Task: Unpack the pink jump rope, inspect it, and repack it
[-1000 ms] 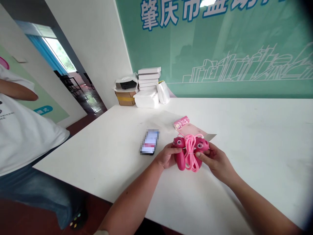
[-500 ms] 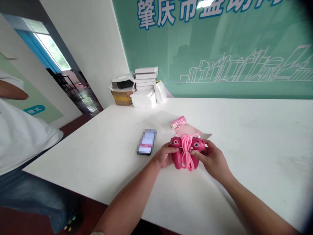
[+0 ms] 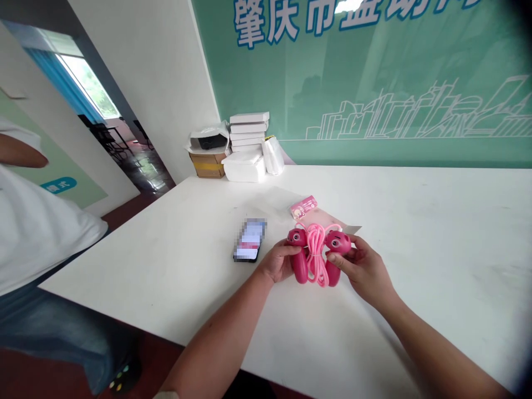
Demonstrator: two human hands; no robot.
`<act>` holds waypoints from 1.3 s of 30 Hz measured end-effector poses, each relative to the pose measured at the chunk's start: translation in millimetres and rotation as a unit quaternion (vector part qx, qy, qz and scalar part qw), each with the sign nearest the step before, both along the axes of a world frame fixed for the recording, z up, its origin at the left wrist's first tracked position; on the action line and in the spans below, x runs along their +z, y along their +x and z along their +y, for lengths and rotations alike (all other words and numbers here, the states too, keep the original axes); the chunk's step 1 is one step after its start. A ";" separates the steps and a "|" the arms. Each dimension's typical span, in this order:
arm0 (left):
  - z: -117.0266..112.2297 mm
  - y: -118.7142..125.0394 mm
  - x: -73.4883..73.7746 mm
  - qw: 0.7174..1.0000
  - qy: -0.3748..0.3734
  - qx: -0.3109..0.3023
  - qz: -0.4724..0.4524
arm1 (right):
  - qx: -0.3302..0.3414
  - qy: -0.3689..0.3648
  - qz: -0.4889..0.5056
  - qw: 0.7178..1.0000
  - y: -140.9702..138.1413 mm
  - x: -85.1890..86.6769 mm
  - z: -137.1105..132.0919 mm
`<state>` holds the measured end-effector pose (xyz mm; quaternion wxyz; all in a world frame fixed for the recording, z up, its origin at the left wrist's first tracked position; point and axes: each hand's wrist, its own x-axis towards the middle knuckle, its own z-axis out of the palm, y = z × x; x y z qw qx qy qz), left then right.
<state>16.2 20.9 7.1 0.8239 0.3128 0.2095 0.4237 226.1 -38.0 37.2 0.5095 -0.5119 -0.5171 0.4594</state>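
A pink skipping rope (image 3: 316,256) is held up between my two hands above the white table (image 3: 436,233). Its cord is bundled in loops and tied at the middle, with a dark pink animal-headed handle on each side. My left hand (image 3: 279,261) is closed on the left handle, the thumb lying across it under the head. Around the right handle, just below its head, my right hand (image 3: 366,271) is closed. Behind the rope lies a clear plastic packet with a pink printed label (image 3: 303,207). A phone (image 3: 250,240) with a lit, blurred screen lies left of my left hand.
White boxes (image 3: 249,126) are stacked at the back left, beside a brown carton (image 3: 208,165) and white bags. A person in a white shirt (image 3: 41,227) stands at the table's left edge. A green printed wall (image 3: 374,83) rises behind the table.
The handles have been drawn slightly apart and the right one has turned a little. The bundle has risen slightly. Both hands keep their hold.
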 end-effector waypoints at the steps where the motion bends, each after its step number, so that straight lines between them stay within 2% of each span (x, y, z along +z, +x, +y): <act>1: 0.4 0.0 -0.4 1.000 -0.001 0.001 -0.004 | 0.002 0.003 0.004 1.000 -0.7 0.5 -0.3; 8: 1.6 -1.3 -4.7 1.000 -0.022 0.002 -0.010 | 0.014 -0.002 0.037 0.999 -2.7 1.3 -0.8; 17: -2.7 -0.7 -2.0 0.999 -0.032 0.002 -0.028 | -0.010 -0.021 0.009 1.000 -1.0 -2.6 -1.0; 31: 2.1 -2.7 -6.0 0.999 -0.018 -0.017 -0.024 | 0.008 -0.008 0.051 0.999 -3.1 -0.9 0.9; 39: 2.0 -4.0 -3.5 1.000 -0.009 -0.025 -0.015 | 0.016 -0.005 0.051 0.999 -0.8 -3.3 0.8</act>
